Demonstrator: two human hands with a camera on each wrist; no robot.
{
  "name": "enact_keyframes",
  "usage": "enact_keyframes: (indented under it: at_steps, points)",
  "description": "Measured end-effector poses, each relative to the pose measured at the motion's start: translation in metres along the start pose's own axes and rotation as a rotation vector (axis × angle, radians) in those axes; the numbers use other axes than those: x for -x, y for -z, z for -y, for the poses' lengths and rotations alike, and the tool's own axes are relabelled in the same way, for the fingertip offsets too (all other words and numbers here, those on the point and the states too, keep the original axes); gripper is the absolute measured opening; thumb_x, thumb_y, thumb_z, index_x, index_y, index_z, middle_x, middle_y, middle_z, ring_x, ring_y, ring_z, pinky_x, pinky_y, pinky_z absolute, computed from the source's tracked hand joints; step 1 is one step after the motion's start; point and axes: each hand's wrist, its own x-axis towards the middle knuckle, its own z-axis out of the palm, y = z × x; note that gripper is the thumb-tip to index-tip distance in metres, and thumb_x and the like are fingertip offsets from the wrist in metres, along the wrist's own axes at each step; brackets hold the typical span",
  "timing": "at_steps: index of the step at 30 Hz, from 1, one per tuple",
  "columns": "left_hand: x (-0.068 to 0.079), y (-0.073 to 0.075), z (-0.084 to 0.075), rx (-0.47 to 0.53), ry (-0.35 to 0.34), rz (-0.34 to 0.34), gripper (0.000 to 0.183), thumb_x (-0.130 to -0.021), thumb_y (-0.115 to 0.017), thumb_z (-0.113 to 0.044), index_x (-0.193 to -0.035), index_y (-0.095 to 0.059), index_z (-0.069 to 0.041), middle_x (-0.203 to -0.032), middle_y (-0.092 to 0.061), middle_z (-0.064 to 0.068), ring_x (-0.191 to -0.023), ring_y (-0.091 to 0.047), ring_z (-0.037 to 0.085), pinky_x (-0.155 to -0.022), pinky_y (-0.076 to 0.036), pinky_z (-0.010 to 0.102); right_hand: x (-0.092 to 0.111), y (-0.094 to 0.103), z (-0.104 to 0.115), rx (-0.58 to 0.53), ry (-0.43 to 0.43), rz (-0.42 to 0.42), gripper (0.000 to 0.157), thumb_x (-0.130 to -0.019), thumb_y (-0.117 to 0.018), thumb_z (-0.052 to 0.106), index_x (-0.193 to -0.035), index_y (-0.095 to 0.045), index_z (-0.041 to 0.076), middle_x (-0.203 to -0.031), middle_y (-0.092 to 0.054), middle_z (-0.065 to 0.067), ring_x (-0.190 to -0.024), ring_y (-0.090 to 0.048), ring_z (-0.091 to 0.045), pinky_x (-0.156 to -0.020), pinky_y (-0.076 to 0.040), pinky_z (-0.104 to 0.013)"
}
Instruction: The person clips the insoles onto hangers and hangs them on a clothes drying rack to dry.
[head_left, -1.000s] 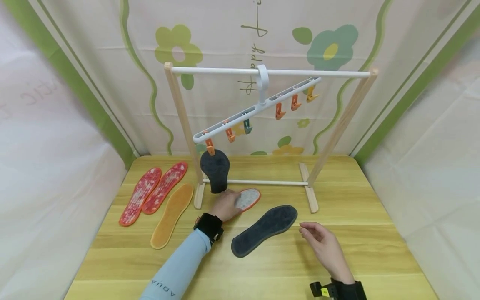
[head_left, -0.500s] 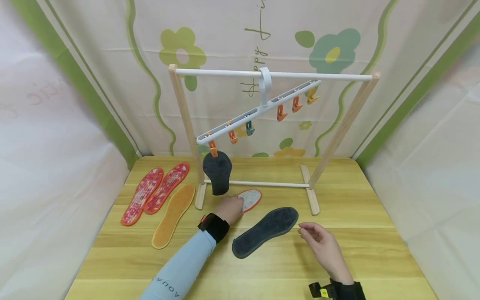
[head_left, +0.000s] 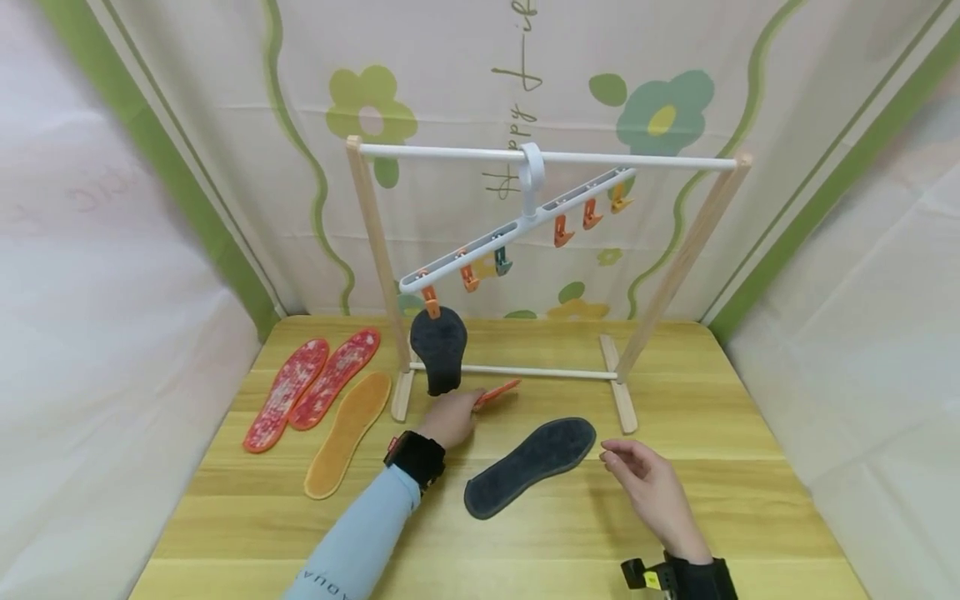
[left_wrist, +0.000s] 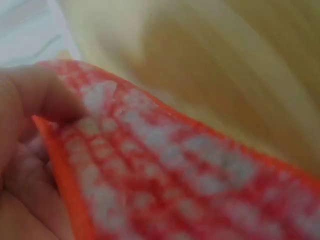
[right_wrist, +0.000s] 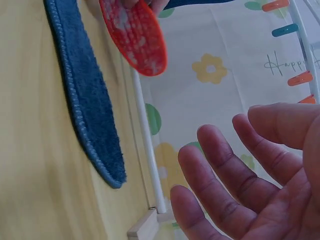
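My left hand pinches a patterned insole, which stands tilted almost edge-on above the table. The left wrist view shows its red-and-white patterned face and orange border, with the thumb on top and fingers beneath. A dark insole lies on the table between my hands. My right hand hovers to the right of its toe end; in the right wrist view its fingers are loosely bent around nothing. Another dark insole hangs from an orange clip just beyond my left hand.
A white clip hanger with several coloured clips hangs slanted from the rack's white bar. Left of the rack lie two red-and-white insoles and an orange insole. A printed curtain stands behind.
The patterned insole has turned from lying nearly flat, its pale face showing, to edge-on in my left hand. My right hand has stayed about where it was.
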Motion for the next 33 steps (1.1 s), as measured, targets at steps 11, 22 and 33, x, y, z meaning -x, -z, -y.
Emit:
enact_keyframes:
  at_steps: [11,22,33]
  points:
    - [0.027,0.026,-0.004,0.625,0.140,-0.246,0.038,-0.094,-0.064,-0.009,-0.132,-0.060,-0.006,-0.114,-0.067,0.010,-0.096,-0.063,0.020,-0.082,-0.054,0.039,-0.013,0.011,0.018,0.053,0.109,0.003,0.028,-0.102,-0.058,0.026,-0.122,-0.065,0.008,-0.111,-0.069,-0.009,-0.100,-0.066,-0.022,-0.082,-0.054,-0.025]
    - [0.043,0.044,-0.024,0.856,0.148,-0.374,0.024,-0.098,-0.065,-0.025,-0.116,-0.066,-0.008,-0.097,-0.070,0.005,-0.080,-0.063,0.017,-0.068,-0.055,0.027,-0.038,0.016,0.057,0.161,0.284,0.017,0.029,-0.102,-0.056,0.031,-0.124,-0.064,0.013,-0.113,-0.068,-0.001,-0.103,-0.063,-0.013,-0.084,-0.051,-0.020]
    - [0.041,0.053,-0.035,0.960,0.169,-0.414,0.027,-0.096,-0.068,-0.018,-0.116,-0.064,0.000,-0.093,-0.072,0.016,-0.082,-0.068,0.026,-0.068,-0.057,0.031,-0.059,0.001,0.126,0.140,0.403,0.083,0.035,-0.101,-0.059,0.034,-0.127,-0.064,0.012,-0.117,-0.067,-0.003,-0.105,-0.064,-0.016,-0.089,-0.053,-0.030]
